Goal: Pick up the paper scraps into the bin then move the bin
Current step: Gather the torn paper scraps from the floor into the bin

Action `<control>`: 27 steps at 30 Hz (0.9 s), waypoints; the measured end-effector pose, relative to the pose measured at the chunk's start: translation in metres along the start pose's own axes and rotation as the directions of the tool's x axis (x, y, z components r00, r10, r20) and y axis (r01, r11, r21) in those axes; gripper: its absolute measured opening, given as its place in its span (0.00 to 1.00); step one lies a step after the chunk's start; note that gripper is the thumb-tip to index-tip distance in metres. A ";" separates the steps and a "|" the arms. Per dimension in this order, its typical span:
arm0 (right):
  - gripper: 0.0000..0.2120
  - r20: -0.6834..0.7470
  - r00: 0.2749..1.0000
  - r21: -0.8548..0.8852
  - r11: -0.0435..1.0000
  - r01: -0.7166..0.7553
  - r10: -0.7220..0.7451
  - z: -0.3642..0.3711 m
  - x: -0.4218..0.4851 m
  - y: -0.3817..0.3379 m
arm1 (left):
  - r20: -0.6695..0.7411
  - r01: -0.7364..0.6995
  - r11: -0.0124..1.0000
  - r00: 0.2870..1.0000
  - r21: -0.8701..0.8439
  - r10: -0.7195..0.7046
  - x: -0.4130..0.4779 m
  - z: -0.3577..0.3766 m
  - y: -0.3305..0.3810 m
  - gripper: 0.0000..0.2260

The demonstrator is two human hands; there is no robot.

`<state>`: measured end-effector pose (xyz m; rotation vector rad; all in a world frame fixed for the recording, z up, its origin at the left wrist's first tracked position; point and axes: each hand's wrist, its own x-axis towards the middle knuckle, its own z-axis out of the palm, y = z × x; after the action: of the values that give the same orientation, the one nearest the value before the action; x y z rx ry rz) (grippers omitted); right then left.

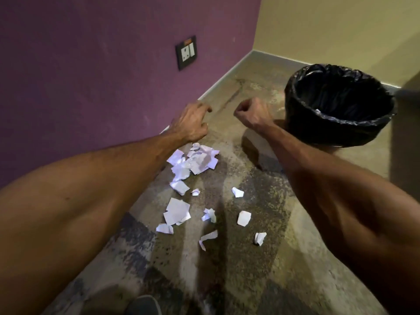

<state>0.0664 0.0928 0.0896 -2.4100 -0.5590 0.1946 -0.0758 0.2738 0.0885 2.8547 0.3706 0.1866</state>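
Note:
Several white paper scraps (193, 162) lie scattered on the mottled floor, a dense pile near the purple wall and loose pieces closer to me. The bin (338, 105), lined with a black bag, stands at the right near the corner; a small white scrap shows inside it. My left hand (193, 123) hovers just above the far end of the pile, fingers curled and slightly apart, holding nothing I can see. My right hand (250, 112) is clenched in a fist left of the bin, above the floor; nothing shows in it.
The purple wall with a wall socket (186, 52) runs along the left. A yellow wall closes the corner behind the bin. A brown block (256, 148) lies on the floor beside the bin. My shoe (143, 305) shows at the bottom edge.

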 end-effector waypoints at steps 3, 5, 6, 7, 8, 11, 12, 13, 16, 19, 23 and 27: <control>0.08 0.248 0.967 -0.066 0.994 0.082 -0.063 0.049 -0.003 -0.006 | 0.071 0.161 0.987 0.984 0.010 -0.161 -0.008 0.004 -0.049 0.26; 0.09 0.356 0.931 -0.082 0.990 0.117 -0.080 0.076 -0.003 -0.004 | 0.114 0.226 0.974 0.967 0.018 -0.227 -0.011 0.011 -0.072 0.30; 0.09 0.393 0.915 -0.085 0.988 0.132 -0.088 0.088 -0.001 0.000 | 0.134 0.245 0.969 0.960 0.026 -0.246 -0.011 0.018 -0.083 0.30; 0.09 0.418 0.904 -0.091 0.985 0.145 -0.094 0.101 0.002 0.005 | 0.159 0.261 0.965 0.951 0.039 -0.264 -0.010 0.025 -0.091 0.28; 0.11 0.433 0.896 -0.097 0.982 0.159 -0.102 0.113 0.006 0.013 | 0.181 0.264 0.963 0.946 0.044 -0.268 -0.007 0.035 -0.100 0.26; 0.18 0.477 0.871 -0.105 0.976 0.188 -0.117 0.150 0.018 0.033 | 0.244 0.267 0.963 0.932 0.040 -0.268 0.013 0.066 -0.118 0.27; 0.20 0.486 0.867 -0.112 0.975 0.190 -0.113 0.161 0.022 0.037 | 0.260 0.263 0.964 0.928 0.049 -0.266 0.023 0.078 -0.123 0.27; 0.23 0.482 0.870 -0.123 0.975 0.185 -0.104 0.170 0.027 0.040 | 0.271 0.267 0.961 0.922 0.069 -0.275 0.032 0.088 -0.126 0.26; 0.26 0.432 0.895 -0.109 0.979 0.171 -0.109 0.190 0.038 0.044 | 0.284 0.258 0.961 0.918 0.099 -0.276 0.060 0.120 -0.131 0.27; 0.34 0.450 0.880 -0.048 0.980 0.192 -0.151 0.206 0.045 0.047 | 0.277 0.251 0.965 0.924 0.077 -0.262 0.085 0.143 -0.130 0.29; 0.48 0.519 0.839 -0.149 0.950 0.273 -0.160 0.215 0.046 0.040 | 0.308 0.303 0.950 0.900 0.071 -0.310 0.117 0.157 -0.130 0.31; 0.58 0.650 0.748 -0.281 0.874 0.397 -0.130 0.211 0.047 0.032 | 0.384 0.314 0.940 0.859 0.131 -0.340 0.132 0.167 -0.137 0.34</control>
<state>0.0612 0.2100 -0.0951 -2.5902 -1.3633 0.8373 0.0455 0.3980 -0.0958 2.7360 0.7706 -0.4791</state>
